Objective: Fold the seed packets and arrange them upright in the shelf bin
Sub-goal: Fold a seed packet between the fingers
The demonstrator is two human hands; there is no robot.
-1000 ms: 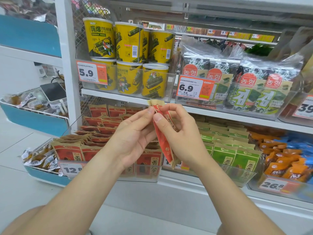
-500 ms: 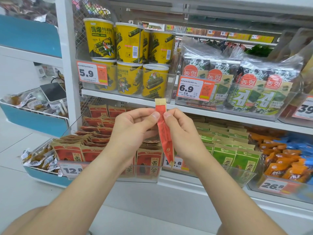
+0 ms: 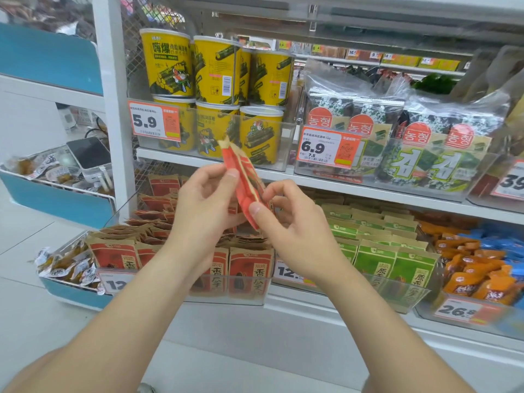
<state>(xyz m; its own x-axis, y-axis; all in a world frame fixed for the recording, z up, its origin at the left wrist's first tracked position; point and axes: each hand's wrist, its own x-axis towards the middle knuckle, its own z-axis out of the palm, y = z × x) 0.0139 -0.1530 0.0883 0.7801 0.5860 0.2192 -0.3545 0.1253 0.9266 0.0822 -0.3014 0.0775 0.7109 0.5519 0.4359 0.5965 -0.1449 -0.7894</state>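
Note:
A red and tan seed packet (image 3: 241, 170) is held edge-on in the air, its top tilted to the left, in front of the shelves. My left hand (image 3: 204, 205) pinches its upper half with the thumb on the front. My right hand (image 3: 289, 222) pinches its lower end between thumb and fingers. Below my hands a clear shelf bin (image 3: 243, 290) holds several matching red packets (image 3: 113, 252), most standing upright in rows, some leaning at the back.
Green seed packets (image 3: 377, 259) fill the bin to the right, orange snack bags (image 3: 479, 276) beyond them. The upper shelf carries yellow canisters (image 3: 215, 72) and seaweed packs (image 3: 419, 154). A blue basket (image 3: 71, 290) of small snacks juts out at lower left.
The packet was upright with both hands pinching its top. Now its top leans left, and my right hand has slid down to its lower end.

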